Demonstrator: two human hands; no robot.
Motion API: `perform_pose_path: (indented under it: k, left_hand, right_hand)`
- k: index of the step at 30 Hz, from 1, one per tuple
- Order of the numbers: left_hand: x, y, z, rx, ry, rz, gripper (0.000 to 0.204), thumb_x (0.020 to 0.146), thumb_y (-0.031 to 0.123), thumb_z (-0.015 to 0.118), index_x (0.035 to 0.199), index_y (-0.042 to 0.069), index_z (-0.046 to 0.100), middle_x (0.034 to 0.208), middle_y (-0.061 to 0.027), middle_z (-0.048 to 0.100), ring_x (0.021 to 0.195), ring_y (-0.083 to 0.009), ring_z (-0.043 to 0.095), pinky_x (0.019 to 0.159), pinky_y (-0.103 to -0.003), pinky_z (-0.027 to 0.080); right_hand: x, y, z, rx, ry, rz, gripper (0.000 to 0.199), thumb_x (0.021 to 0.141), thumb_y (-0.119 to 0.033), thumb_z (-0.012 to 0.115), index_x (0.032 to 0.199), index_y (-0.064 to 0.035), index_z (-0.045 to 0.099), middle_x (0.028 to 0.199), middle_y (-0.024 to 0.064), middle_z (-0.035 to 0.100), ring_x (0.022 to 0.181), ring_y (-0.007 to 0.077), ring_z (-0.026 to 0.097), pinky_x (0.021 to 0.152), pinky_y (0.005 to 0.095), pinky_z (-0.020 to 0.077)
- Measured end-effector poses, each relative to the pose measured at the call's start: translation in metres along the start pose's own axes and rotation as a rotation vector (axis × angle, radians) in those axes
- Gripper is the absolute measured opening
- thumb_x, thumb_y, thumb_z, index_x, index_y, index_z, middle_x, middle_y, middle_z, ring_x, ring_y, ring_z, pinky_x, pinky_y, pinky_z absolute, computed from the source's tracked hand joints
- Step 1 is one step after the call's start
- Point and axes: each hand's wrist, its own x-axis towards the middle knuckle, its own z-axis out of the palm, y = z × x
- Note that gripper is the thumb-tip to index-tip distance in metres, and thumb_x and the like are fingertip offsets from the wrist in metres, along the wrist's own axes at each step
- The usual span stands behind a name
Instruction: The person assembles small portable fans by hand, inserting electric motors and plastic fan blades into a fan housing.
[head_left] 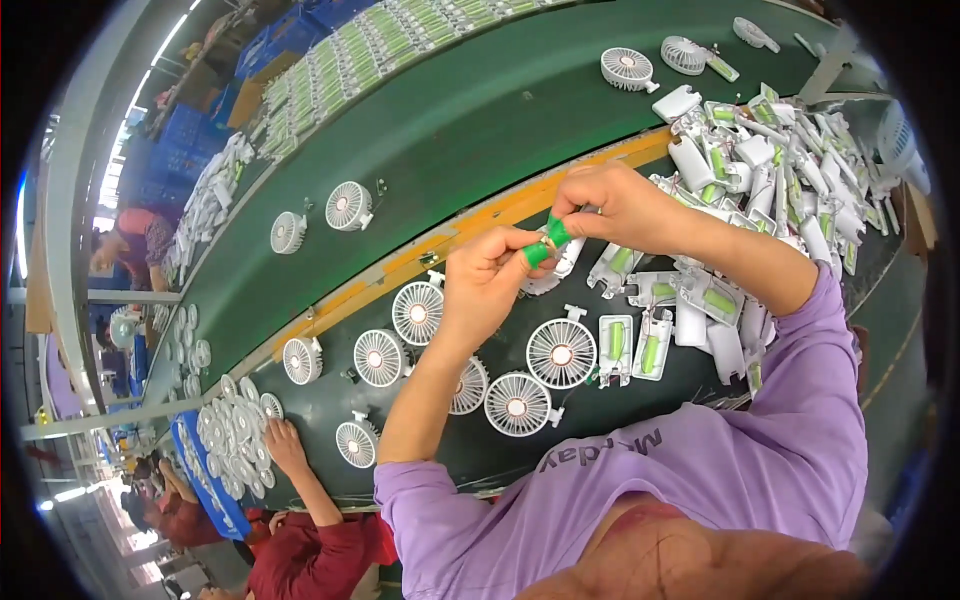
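Note:
My left hand [485, 280] and my right hand [622, 205] meet above the near side of the bench, both in a pinch. Green wraps [540, 252] cover the thumb tips where they come together. Whatever lies between the fingertips is too small to make out, perhaps thin wire ends. Partly hidden below the hands is a white fan piece [567, 262]. Round white fan heads [561, 354] with copper-coloured centres lie around my left forearm. Right of them sit open white handle shells [653, 343] holding green battery cells.
A large heap of white shells [740, 160] rises at the right. Beyond a yellow ledge [490, 218] runs the green conveyor belt [450, 150], with a few fans [349, 206] on it. At left, a co-worker's hand [287, 445] touches a pile of white discs [235, 435].

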Motion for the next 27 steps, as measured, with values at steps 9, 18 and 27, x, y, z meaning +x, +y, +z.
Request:
perform_pose_path:
  k: [9, 18, 27]
  left_hand:
    - [0.092, -0.007, -0.017, -0.159, 0.246, 0.008, 0.011, 0.085, 0.003, 0.054, 0.09, -0.006, 0.058, 0.087, -0.0109, 0.064, 0.07, -0.0145, 0.062, 0.064, -0.025, 0.052]
    - [0.141, -0.048, -0.066, 0.761, 0.343, 0.228, 0.041, 0.075, 0.011, 0.064, 0.112, -0.001, 0.051, 0.114, -0.0183, 0.053, 0.108, -0.0309, 0.049, 0.09, -0.034, 0.04]
    - [0.095, -0.103, -0.166, 1.622, 0.384, -0.125, 0.044, 0.069, 0.028, 0.071, 0.103, 0.006, 0.054, 0.122, -0.0152, 0.046, 0.116, -0.034, 0.04, 0.091, -0.049, 0.034]
  right_hand:
    - [0.022, 0.093, -0.08, -0.572, 0.22, 0.151, 0.02, 0.08, -0.016, 0.052, 0.096, -0.0077, 0.062, 0.09, 0.0127, 0.062, 0.086, 0.0315, 0.058, 0.075, 0.0393, 0.0465]
    - [-0.015, 0.193, -0.114, -0.946, -0.1, 0.603, 0.017, 0.069, -0.012, 0.058, 0.084, -0.0059, 0.065, 0.087, 0.0163, 0.063, 0.083, 0.0331, 0.061, 0.071, 0.0421, 0.0492]
    - [-0.031, 0.174, -0.116, -0.561, -0.2, 0.49, 0.018, 0.075, -0.015, 0.054, 0.081, 0.0009, 0.061, 0.08, 0.0157, 0.061, 0.072, 0.0279, 0.059, 0.067, 0.0369, 0.0456]
